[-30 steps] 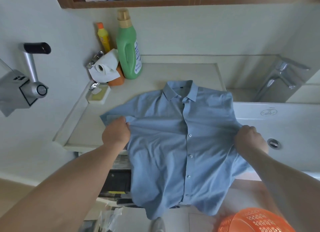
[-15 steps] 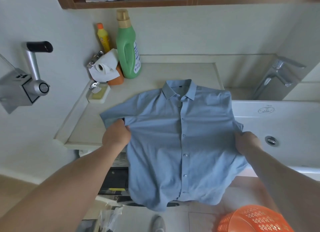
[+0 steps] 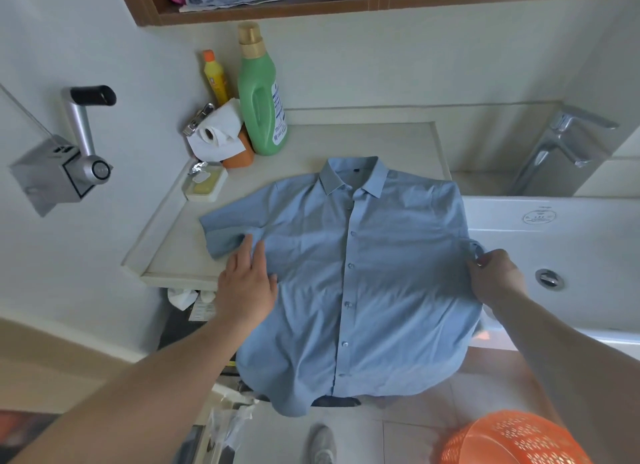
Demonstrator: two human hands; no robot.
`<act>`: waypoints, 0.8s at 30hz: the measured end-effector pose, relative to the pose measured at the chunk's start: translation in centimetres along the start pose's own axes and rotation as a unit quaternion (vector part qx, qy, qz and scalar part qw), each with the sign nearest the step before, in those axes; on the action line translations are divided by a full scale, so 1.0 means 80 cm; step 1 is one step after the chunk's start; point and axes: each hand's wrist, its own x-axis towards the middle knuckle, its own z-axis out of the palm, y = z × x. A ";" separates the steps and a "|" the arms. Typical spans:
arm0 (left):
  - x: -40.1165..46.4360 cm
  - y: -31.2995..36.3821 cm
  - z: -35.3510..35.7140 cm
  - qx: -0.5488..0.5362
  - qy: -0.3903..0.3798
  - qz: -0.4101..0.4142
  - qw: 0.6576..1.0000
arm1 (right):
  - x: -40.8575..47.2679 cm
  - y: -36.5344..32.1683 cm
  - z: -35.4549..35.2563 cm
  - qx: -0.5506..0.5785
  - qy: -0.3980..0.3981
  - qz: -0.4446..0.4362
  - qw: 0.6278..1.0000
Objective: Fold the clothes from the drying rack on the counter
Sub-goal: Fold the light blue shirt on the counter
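A light blue short-sleeved button shirt (image 3: 349, 266) lies front up on the pale counter (image 3: 162, 252), collar toward the wall, its hem hanging over the front edge. My left hand (image 3: 247, 283) rests flat on the shirt near the left armpit, fingers straight. My right hand (image 3: 493, 280) pinches the shirt's right edge by the sleeve, above the sink (image 3: 561, 242).
At the back left of the counter stand a green detergent bottle (image 3: 263, 100), a yellow bottle (image 3: 215, 79), a paper roll (image 3: 216, 134) and a soap dish (image 3: 205, 185). A faucet (image 3: 557, 145) rises at the right. An orange basket (image 3: 512, 439) sits on the floor.
My left hand has let go of the fabric and opened flat on the shirt. The shirt has slid further onto the counter. My right hand keeps its hold on the right side.
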 end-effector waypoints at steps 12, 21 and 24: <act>-0.059 -0.039 0.011 -0.270 -0.082 -0.284 0.917 | -0.038 -0.030 0.004 -0.072 0.100 -0.092 0.988; -0.090 -0.012 -0.002 -0.339 -0.191 -0.320 0.864 | -0.139 -0.085 0.099 -0.209 -0.100 -0.428 0.873; -0.100 -0.020 0.004 -0.292 -0.216 -0.302 0.882 | -0.145 -0.090 0.114 -0.256 -0.141 -0.423 0.858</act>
